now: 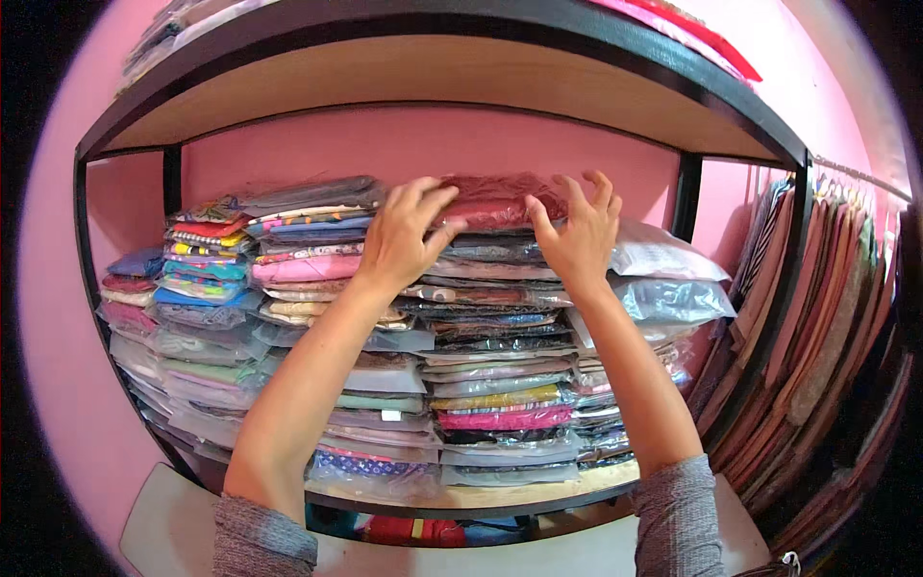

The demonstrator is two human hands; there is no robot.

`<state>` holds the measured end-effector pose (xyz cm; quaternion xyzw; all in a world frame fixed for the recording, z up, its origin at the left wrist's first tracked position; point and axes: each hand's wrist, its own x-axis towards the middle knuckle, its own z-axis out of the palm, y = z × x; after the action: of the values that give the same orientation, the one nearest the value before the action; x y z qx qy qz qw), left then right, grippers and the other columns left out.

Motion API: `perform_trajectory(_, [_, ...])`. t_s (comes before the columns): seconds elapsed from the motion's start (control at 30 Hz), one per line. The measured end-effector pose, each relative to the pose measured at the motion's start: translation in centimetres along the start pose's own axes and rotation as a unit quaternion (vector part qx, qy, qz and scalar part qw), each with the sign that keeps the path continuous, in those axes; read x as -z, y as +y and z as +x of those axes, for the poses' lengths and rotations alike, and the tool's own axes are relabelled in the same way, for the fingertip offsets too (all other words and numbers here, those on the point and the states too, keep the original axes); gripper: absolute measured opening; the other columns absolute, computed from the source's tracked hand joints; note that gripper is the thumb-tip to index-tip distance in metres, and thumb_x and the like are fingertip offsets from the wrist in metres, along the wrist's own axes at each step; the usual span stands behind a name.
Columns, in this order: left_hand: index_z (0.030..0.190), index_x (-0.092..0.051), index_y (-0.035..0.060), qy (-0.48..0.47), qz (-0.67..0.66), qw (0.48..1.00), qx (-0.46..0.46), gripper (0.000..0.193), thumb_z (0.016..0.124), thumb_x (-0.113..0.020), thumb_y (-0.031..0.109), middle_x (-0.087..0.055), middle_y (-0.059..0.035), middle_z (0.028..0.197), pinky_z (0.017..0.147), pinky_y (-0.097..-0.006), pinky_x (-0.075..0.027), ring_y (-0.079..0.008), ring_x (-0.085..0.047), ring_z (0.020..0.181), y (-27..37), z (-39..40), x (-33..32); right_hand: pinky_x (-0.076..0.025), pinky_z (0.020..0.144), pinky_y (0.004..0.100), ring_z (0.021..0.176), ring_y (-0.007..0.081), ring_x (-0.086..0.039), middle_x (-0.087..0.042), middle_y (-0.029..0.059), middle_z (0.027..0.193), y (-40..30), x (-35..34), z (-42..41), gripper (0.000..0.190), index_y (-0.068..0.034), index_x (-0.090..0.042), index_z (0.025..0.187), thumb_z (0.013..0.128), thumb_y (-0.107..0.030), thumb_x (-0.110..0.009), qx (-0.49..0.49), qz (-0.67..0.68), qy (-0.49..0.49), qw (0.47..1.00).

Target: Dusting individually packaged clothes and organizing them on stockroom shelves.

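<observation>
A dark red folded garment in a transparent plastic bag [499,202] lies on top of a tall stack of bagged garments [497,317]. My left hand [411,234] is at the left end of the red bag, fingers apart, its fingertips over the edge. Across from it, my right hand [580,238] has its fingers spread at the bag's right end. Whether either hand presses on the plastic is hard to tell. Behind my left hand, another stack holds a pink bagged garment [306,269]. White plastic packages [667,256] are piled to the right of my right hand.
The stacks rest on a wooden shelf board [469,496] in a black frame. Above runs an upper shelf's black edge [461,21], with more bagged clothes on it. Hanging garments [815,303] fill a rail at right. A pale surface [169,519] is below.
</observation>
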<state>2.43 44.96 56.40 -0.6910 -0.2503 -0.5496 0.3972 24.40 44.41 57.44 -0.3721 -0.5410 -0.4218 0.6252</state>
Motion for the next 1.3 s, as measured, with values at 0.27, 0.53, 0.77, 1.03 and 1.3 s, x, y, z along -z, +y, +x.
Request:
perform_trajectory(0.27, [0.085, -0.064, 0.0087, -0.021, 0.094, 0.994, -0.042, 0.014, 0.073, -0.056, 0.009, -0.058, -0.0059, 0.077, 0.065, -0.0356, -0.046, -0.0237, -0.056, 0.078, 0.7, 2.0, -1.6, -0.041, 0.068, 0.0311, 0.081, 0.0211, -0.049, -0.051, 0.0019, 0.081, 1.4, -2.0, 0.2, 0.017, -0.012, -0.060, 0.085, 0.070, -0.009, -0.054, 0.174, -0.006, -0.053, 0.983])
perform_trajectory(0.53, [0.095, -0.059, 0.0042, -0.109, 0.104, 0.987, 0.057, 0.021, 0.074, -0.056, 0.008, -0.057, -0.0118, 0.088, 0.075, -0.0402, -0.044, -0.0306, -0.053, 0.087, 1.8, 0.8, 0.6, -0.041, 0.073, 0.0375, 0.088, 0.0272, -0.049, -0.050, 0.0089, 0.100, 1.5, 1.5, -1.8, 0.033, -0.010, -0.053, 0.104, 0.071, -0.006, -0.054, 0.170, 0.023, -0.082, 0.982])
perform_trajectory(0.77, [0.086, -0.060, 0.0063, -0.389, -0.105, 0.910, 0.103, 0.018, 0.069, -0.060, 0.010, -0.055, -0.0132, 0.093, 0.072, -0.0390, -0.044, -0.0305, -0.053, 0.087, 11.8, -26.1, 17.2, -0.038, 0.080, 0.0425, 0.093, 0.0380, -0.044, -0.046, 0.0212, 0.099, 4.3, 27.6, -31.3, 0.038, 0.000, -0.045, 0.103, 0.067, 0.001, -0.058, -0.129, 0.117, -0.346, 0.922])
perform_trajectory(1.03, [0.091, -0.060, 0.0048, -0.659, -0.161, 0.616, 0.399, 0.024, 0.070, -0.060, 0.017, -0.057, -0.0178, 0.091, 0.074, -0.0411, -0.043, -0.0335, -0.053, 0.088, 23.7, -46.2, 30.8, -0.041, 0.081, 0.0419, 0.091, 0.0274, -0.050, -0.050, 0.0136, 0.110, -11.9, 65.9, -46.7, 0.037, -0.013, -0.052, 0.107, 0.076, -0.031, -0.063, -0.284, -0.155, -0.563, 0.760])
perform_trajectory(1.3, [0.092, -0.060, 0.0014, -0.884, -0.259, 0.317, 0.226, 0.032, 0.068, -0.063, 0.022, -0.056, -0.0216, 0.096, 0.079, -0.0406, -0.042, -0.0359, -0.052, 0.093, 28.2, -46.6, 29.5, -0.048, 0.074, 0.0403, 0.087, 0.0346, -0.057, -0.051, 0.0113, 0.113, -12.1, 65.3, -43.5, 0.029, -0.014, -0.058, 0.103, 0.077, -0.008, -0.048, -0.463, -0.174, -0.594, 0.635])
